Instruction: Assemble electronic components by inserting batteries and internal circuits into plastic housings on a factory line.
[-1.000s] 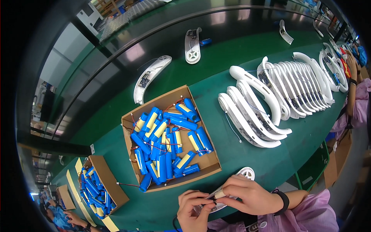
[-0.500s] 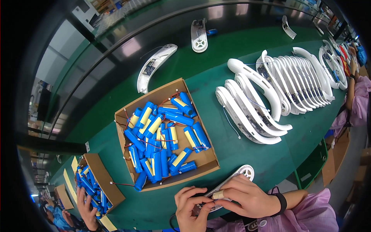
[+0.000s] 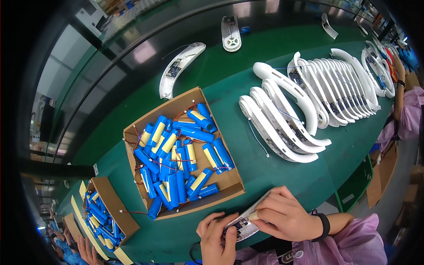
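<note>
Here both hands (image 3: 247, 229) grip white shell (image 3: 245, 224) at table edge (image 3: 335, 176), apparently clear of box (image 3: 185, 154).

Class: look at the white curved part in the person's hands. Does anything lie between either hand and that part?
Nothing visible does. The left hand and the right hand both already hold the white curved part at the near table edge.

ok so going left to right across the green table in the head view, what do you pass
small cardboard box of blue cells → large cardboard box of blue cells → the hands, left hand and right hand, on a white part → row of curved white shells
</note>
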A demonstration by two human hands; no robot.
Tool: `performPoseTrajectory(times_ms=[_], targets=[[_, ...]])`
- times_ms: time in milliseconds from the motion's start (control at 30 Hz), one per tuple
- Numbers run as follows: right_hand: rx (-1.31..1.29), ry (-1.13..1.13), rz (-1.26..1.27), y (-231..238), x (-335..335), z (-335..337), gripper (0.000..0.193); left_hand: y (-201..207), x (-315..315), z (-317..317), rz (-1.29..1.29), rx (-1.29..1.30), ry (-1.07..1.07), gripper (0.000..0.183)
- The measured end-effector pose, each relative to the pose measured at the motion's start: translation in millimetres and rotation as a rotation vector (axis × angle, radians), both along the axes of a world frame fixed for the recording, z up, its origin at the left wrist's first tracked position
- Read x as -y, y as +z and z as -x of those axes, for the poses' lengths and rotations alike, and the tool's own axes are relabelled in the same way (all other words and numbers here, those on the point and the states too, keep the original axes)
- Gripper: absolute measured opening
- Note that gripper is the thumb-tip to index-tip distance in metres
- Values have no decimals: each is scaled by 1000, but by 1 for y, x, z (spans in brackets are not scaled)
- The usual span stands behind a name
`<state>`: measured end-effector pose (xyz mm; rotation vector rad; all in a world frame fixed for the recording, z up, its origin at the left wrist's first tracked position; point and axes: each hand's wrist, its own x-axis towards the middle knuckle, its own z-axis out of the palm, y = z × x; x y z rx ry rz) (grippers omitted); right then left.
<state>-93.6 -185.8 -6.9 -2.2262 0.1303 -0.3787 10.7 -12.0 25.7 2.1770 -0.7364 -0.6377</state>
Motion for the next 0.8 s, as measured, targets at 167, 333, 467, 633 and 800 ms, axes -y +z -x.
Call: performPoseTrajectory(times_ms=[167,333,467,633,800], targets=[[19,-24,-6,-3,-2,0,22,2,1,-1,-7,-24,-24,23],[6,8,-76,-5,1,-2,22,0,3,0,8,3,-16,22],[10,23,-83,-4,3,-4,22,7,11,4,-10,-30,68,21],[-5,21,-88,-2,1,-4,15,6,23,1,-148,59,-21,18],[7,118,-33,9,13,2,21,-1,35,2,-153,90,-37,16]])
